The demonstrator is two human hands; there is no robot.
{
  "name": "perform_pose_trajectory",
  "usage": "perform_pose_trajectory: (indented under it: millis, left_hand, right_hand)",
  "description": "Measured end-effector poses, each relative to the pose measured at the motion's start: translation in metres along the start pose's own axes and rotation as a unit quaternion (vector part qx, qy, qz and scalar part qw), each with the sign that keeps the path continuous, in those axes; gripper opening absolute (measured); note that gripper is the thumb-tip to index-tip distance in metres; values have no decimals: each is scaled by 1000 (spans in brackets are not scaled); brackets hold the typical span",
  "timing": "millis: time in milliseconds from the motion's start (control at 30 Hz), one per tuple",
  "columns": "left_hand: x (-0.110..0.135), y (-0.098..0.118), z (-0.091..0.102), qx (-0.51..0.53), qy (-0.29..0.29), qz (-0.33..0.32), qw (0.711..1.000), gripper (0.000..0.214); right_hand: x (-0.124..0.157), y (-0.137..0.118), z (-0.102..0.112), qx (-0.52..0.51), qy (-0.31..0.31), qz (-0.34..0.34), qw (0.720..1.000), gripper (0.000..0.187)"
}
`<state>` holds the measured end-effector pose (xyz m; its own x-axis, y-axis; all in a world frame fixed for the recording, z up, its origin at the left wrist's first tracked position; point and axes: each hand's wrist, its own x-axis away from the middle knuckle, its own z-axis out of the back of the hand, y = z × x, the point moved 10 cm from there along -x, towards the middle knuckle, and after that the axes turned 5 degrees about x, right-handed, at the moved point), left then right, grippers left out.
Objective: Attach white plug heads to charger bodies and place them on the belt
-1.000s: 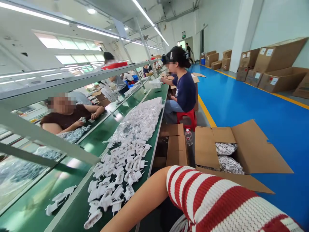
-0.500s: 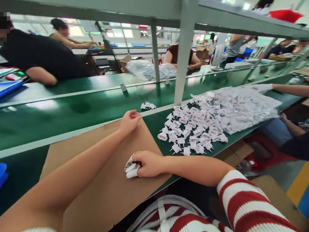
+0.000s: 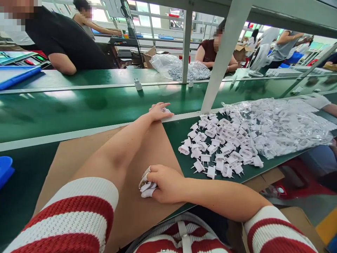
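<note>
My left hand point(image 3: 158, 111) reaches over the cardboard sheet point(image 3: 147, 147) to the edge of the green conveyor. Its fingers are stretched out and apart over small white plug parts point(image 3: 165, 110), which they mostly hide. Low above the cardboard, my right hand point(image 3: 164, 184) is closed, white covers on its fingertips. Between thumb and fingers it grips a white plug part point(image 3: 149, 186), partly hidden by the fingers. To the right lies a loose pile of white two-pin plug parts point(image 3: 219, 146) on the green table.
A clear plastic bag point(image 3: 286, 126) full of plug parts lies behind the pile, with another person's gloved hand point(image 3: 317, 101) at it. A grey post point(image 3: 223, 56) rises at the conveyor's near edge. A white charger point(image 3: 137, 84) stands across the conveyor. Blue trays point(image 3: 5, 170) sit at left.
My left hand has moved forward and right, from above the cardboard to the small parts by the conveyor, its fingers opening out. My right hand keeps its grip. The view has shifted.
</note>
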<state>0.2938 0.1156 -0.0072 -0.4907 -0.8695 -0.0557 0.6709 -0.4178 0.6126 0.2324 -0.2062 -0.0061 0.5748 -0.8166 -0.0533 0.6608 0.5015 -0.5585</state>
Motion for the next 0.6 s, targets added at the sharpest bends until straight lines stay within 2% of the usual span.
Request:
perform_pose_trajectory:
  millis: [100, 200, 333, 400, 500, 567, 600]
  left_hand:
    - [-1, 6, -2, -12, 27, -20, 999, 59]
    - [1, 14, 5, -8, 72, -33, 997, 49]
    - [17, 43, 8, 17, 114, -69, 991, 42]
    - [33, 69, -6, 35, 93, -104, 990, 43]
    - [62, 110, -37, 78, -12, -165, 983, 60]
    - [83, 127, -46, 105, -67, -182, 975, 73]
    - [93, 130, -44, 113, -79, -183, 973, 76]
  right_hand:
    - [-1, -3, 0, 2, -5, 12, 1000, 12]
    - [-2, -4, -1, 0, -18, 23, 1000, 14]
    - [-3, -7, 1, 10, -22, 36, 999, 13]
    - [-2, -9, 2, 25, -27, 38, 999, 11]
    - [0, -11, 5, 33, -36, 38, 998, 8]
    - [1, -12, 7, 20, -36, 41, 998, 7]
    - [1, -11, 7, 9, -31, 40, 999, 6]
